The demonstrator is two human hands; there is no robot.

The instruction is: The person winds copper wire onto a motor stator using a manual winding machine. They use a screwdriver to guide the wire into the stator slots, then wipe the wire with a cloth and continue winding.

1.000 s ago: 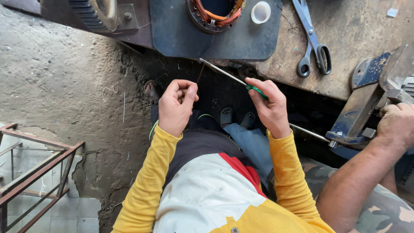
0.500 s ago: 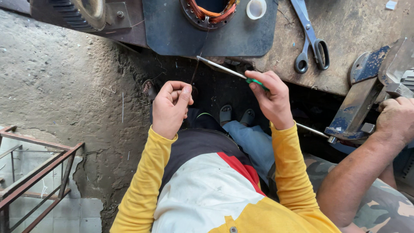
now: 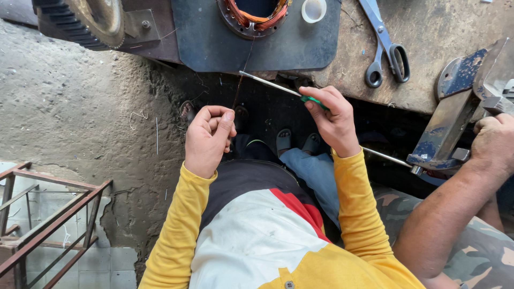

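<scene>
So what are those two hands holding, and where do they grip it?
The right hand grips a screwdriver by its green handle. The left hand pinches a thin copper wire at its lower end between the fingers.

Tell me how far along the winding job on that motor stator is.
Done: copper coils already sit in the stator on the bench. In hand: the left hand pinches a thin copper wire running up to the stator; the right hand grips a green-handled screwdriver. Left: that wire is loose, not tucked in. The scissors lie unused, and a co-worker's hand is on the vise.
</scene>
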